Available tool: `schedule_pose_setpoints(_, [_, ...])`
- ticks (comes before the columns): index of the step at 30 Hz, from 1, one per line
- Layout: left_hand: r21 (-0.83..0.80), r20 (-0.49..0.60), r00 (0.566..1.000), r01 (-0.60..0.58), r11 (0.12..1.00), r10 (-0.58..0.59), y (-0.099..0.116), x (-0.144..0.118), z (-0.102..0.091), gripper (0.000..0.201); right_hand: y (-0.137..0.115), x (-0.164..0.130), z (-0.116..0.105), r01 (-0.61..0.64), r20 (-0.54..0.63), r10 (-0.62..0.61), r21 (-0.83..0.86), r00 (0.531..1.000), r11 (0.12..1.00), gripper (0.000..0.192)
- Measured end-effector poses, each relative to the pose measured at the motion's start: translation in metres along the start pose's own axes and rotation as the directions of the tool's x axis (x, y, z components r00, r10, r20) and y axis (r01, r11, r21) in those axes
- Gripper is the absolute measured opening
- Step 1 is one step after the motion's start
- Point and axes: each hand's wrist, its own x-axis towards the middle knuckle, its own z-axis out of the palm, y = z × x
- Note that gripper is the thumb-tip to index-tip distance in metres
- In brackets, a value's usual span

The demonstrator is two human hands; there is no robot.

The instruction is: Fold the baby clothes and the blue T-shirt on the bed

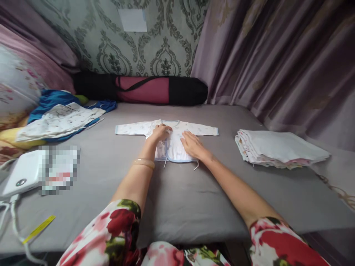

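A small white baby shirt (pixel 205 129) with light blue trim lies spread flat on the grey bed sheet (pixel 177 199), sleeves out to both sides. My left hand (pixel 160 133) rests on its chest near the collar, fingers curled over the front flap. Just to the right, my right hand (pixel 193 145) lies flat on the shirt's body, palm down. Thin tie strings hang off the shirt's lower hem. A pale bangle sits on my left wrist.
A stack of folded white cloths (pixel 277 148) sits at the right. Unfolded clothes (pixel 59 120) pile up at the left over blue fabric. A white device (pixel 19 175) with a cable lies at the left edge. A black-and-pink roll bag (pixel 144 89) lines the wall; curtains hang right.
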Motion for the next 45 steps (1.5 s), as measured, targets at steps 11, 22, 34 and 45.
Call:
schedule_pose_setpoints(11, [0.004, -0.14, 0.983, -0.122, 0.993, 0.121, -0.061, -0.092, -0.014, 0.039, -0.021, -0.073, 0.002, 0.274, 0.255, -0.278, 0.05, 0.926, 0.96, 0.057])
schedule_pose_setpoints(22, [-0.062, -0.31, 0.95, 0.018, 0.998, -0.036, -0.05, -0.16, 0.014, 0.024, -0.104, -0.012, 0.037, 0.358, 0.259, -0.389, 0.158, 0.884, 0.92, 0.06])
schedule_pose_setpoints(34, [-0.148, -0.29, 0.953, 0.044, 0.988, -0.085, -0.056, -0.157, 0.019, 0.011, -0.122, 0.058, 0.064, 0.119, 0.255, -0.145, 0.116, 0.956, 0.986, 0.065])
schedule_pose_setpoints(45, [-0.184, -0.26, 0.948, 0.14, 0.973, -0.185, -0.051, -0.158, 0.016, 0.004, -0.125, 0.07, 0.08, 0.034, 0.084, -0.037, 0.04, 0.996, 0.999, 0.06])
